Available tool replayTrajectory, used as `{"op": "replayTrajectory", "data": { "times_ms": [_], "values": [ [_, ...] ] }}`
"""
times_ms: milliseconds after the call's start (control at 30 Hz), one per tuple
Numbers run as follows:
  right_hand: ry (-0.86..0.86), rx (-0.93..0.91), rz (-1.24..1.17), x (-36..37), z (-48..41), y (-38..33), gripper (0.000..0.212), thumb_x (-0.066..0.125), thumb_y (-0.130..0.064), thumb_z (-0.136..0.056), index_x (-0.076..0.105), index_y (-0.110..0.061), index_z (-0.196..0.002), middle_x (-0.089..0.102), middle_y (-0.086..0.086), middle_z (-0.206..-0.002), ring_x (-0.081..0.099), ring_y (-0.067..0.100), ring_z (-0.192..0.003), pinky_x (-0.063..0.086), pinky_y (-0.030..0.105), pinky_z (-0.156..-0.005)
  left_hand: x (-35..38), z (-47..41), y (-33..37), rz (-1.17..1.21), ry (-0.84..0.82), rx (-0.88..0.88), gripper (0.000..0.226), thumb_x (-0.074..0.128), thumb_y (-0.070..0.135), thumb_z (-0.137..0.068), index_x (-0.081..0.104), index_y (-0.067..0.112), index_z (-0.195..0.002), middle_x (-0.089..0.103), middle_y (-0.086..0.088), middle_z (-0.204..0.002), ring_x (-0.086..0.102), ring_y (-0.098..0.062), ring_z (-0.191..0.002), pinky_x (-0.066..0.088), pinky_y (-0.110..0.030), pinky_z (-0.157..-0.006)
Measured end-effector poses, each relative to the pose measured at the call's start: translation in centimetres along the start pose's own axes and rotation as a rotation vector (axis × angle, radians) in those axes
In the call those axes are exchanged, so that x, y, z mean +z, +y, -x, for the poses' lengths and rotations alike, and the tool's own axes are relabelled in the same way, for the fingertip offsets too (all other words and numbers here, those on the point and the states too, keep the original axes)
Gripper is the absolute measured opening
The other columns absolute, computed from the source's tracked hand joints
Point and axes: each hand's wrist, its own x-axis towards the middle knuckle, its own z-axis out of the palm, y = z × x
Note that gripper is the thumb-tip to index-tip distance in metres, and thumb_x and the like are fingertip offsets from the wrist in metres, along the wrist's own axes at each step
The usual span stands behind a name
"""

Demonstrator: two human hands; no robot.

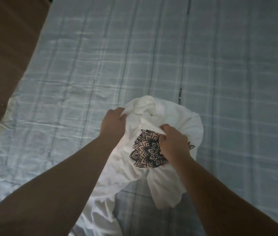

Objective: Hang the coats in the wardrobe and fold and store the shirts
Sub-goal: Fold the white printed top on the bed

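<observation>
A white shirt [172, 116] with a black mandala print lies bunched up over the bed, near the middle of the view. My left hand [112, 123] grips a fold of its cloth at the upper left edge. My right hand [174, 142] pinches the cloth just above the print and covers part of it. Both forearms reach in from the bottom of the frame. The lower part of the shirt hangs down toward me and trails off at the bottom edge.
A bed [220, 65] with a light blue checked cover fills most of the view. Its left edge runs diagonally, with brown floor [7, 40] beyond it. The cover is wrinkled on the left side.
</observation>
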Motion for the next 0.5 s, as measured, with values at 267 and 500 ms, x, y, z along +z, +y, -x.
{"op": "replayTrajectory", "data": {
  "times_ms": [267, 500],
  "values": [
    [0.058, -0.037, -0.093, -3.8, 10.8, -3.5, 0.024, 0.046, -0.021, -0.083, 0.062, -0.024, -0.101, 0.062, -0.003, -0.097, 0.059, 0.025, -0.095, 0.045, 0.044, -0.089, -10.0, 10.8, 0.0, 0.450, 0.012, 0.094, 0.011, 0.059, 0.024, -0.098, 0.066, 0.033, -0.098, 0.068, 0.019, -0.089, 0.060, 0.011, -0.080, 0.043, -0.007, -0.069],
    [0.039, -0.102, -0.126, -8.8, 20.3, -8.2, 0.014, 0.056, -0.021, -0.083, 0.045, -0.025, -0.090, 0.051, -0.008, -0.086, 0.058, 0.026, -0.087, 0.042, 0.034, -0.075, -21.2, 18.4, 1.4, 0.509, 0.048, 0.315, 0.020, 0.053, 0.016, -0.100, 0.062, 0.032, -0.091, 0.062, 0.017, -0.080, 0.053, 0.006, -0.072, 0.040, -0.013, -0.065]
  ]
}}
